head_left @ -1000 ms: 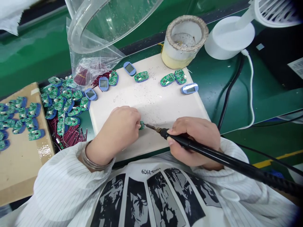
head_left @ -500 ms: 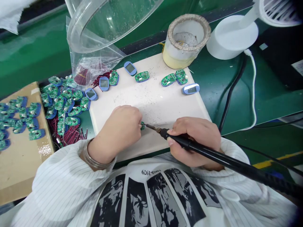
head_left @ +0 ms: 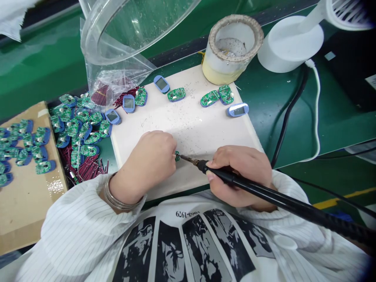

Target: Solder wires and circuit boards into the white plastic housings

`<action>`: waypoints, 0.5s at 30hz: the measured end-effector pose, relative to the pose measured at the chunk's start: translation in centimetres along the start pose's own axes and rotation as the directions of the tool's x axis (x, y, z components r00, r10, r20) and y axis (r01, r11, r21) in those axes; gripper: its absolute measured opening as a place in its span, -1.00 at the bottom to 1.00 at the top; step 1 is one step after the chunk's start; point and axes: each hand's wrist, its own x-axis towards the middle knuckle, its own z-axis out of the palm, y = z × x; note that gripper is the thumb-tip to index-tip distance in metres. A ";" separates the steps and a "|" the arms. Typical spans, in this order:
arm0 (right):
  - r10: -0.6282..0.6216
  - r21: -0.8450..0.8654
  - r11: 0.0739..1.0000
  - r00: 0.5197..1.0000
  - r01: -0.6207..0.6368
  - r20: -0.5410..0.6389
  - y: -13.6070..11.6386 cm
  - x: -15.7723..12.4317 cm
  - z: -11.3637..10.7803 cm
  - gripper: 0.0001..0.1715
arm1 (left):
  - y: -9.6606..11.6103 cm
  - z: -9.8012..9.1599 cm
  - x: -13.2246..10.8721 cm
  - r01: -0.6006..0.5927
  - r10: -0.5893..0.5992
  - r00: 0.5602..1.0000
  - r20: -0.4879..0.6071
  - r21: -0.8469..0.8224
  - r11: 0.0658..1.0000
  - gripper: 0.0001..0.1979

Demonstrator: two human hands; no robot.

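Note:
My left hand (head_left: 147, 166) is closed, pinching a small green circuit board (head_left: 177, 156) on the white work board (head_left: 194, 129). Only an edge of the circuit board shows past my fingers. My right hand (head_left: 239, 174) is wrapped round a black soldering iron (head_left: 264, 194). The iron's metal tip touches the small circuit board from the right. Both wrists rest near the white board's front edge.
Several green circuit boards and blue cased units (head_left: 76, 125) lie heaped at left, some on cardboard (head_left: 26, 203), with red wires (head_left: 88, 166). More boards (head_left: 176, 94) line the white board's far side. A taped round pot (head_left: 233, 49), a plastic bag (head_left: 117, 74), a white lamp base (head_left: 289, 43) and cables (head_left: 286, 117) stand behind.
Hands and soldering iron stay almost still on the small circuit board. The view has shifted very slightly.

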 end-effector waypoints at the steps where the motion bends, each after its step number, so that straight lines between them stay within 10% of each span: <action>1: 0.001 -0.001 1.000 1.000 -0.001 -0.001 0.0 0.0 0.0 -0.78 | 0.0 0.0 0.0 -0.001 0.001 1.000 -0.003 -0.001 1.000 -0.82; 15: 0.003 -0.022 1.000 1.000 -0.003 0.004 -0.3 0.0 0.0 -0.78 | 0.1 0.0 0.0 0.004 -0.003 1.000 -0.012 0.006 1.000 -0.81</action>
